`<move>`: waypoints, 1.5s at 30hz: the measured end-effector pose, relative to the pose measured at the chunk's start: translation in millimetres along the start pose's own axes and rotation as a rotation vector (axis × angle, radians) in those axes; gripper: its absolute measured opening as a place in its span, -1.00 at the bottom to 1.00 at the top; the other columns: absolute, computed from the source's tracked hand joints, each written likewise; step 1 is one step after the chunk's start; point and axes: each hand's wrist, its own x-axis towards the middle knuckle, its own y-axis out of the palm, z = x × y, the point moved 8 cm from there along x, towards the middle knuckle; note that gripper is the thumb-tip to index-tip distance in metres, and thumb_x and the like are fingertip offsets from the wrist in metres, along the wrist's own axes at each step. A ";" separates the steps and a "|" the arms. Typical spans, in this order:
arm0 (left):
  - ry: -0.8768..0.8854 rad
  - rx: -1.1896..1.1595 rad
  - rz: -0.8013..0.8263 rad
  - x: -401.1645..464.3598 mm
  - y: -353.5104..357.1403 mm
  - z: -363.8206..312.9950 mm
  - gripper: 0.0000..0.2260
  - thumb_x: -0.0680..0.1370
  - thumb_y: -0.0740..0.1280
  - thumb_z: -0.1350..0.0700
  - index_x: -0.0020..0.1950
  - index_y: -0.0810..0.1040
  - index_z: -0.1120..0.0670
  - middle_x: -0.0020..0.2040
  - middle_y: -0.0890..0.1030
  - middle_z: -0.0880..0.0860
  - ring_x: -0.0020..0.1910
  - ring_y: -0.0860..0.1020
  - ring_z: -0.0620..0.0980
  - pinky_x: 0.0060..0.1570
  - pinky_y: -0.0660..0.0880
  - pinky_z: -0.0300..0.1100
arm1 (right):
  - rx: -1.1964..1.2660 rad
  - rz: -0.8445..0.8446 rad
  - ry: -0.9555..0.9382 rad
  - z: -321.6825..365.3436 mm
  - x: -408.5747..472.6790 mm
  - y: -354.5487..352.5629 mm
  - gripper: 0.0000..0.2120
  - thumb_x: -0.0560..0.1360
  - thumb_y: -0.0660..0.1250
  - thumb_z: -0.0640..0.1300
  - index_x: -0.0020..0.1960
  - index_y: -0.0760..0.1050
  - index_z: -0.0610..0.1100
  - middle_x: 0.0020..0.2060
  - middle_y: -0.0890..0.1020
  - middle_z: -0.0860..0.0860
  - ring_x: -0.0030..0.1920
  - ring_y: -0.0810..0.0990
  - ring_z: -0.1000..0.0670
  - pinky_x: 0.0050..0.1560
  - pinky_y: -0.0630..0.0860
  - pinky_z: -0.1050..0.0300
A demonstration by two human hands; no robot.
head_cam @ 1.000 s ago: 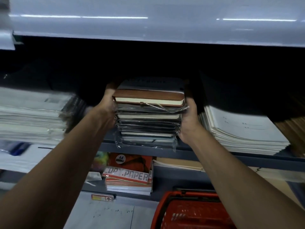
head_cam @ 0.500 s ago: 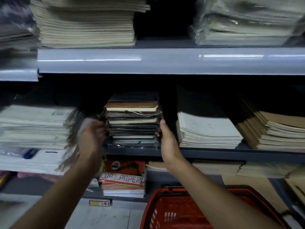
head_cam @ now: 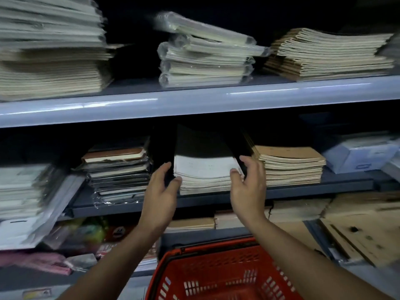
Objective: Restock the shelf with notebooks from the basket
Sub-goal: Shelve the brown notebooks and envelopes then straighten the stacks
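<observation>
The stack of plastic-wrapped notebooks (head_cam: 119, 169), a brown one on top, rests on the grey middle shelf (head_cam: 303, 188), left of centre. My left hand (head_cam: 162, 189) and my right hand (head_cam: 249, 185) are further right, one at each side of a white notebook stack (head_cam: 205, 172). Both hands have their fingers spread. The left thumb touches the stack's front left corner and the right fingertips sit at its right edge. The red basket (head_cam: 207, 245) stands below my forearms, and the part I see holds nothing.
Brown-cover notebooks (head_cam: 290, 165) and a pale box (head_cam: 359, 152) lie right of the white stack. Paper stacks (head_cam: 21, 187) fill the left. The upper shelf (head_cam: 194, 100) carries more stacks. Flat cardboard (head_cam: 357, 224) and paper packs lie on the lower shelf.
Both hands let go of the wrapped notebook stack, now left on the shelf, and moved right to flank the white stack. The view pulled back and shifted right.
</observation>
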 end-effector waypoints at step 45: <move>-0.316 -0.110 -0.169 11.9 35.1 21.4 -0.59 0.43 0.30 -0.17 0.12 0.64 0.06 0.06 0.68 0.05 0.12 0.59 0.13 0.20 0.49 0.08 | -0.063 0.413 0.044 -55.8 2.4 -27.1 -0.53 0.60 0.18 0.19 0.41 0.55 0.02 0.15 0.70 0.08 0.15 0.64 0.06 0.23 0.56 0.00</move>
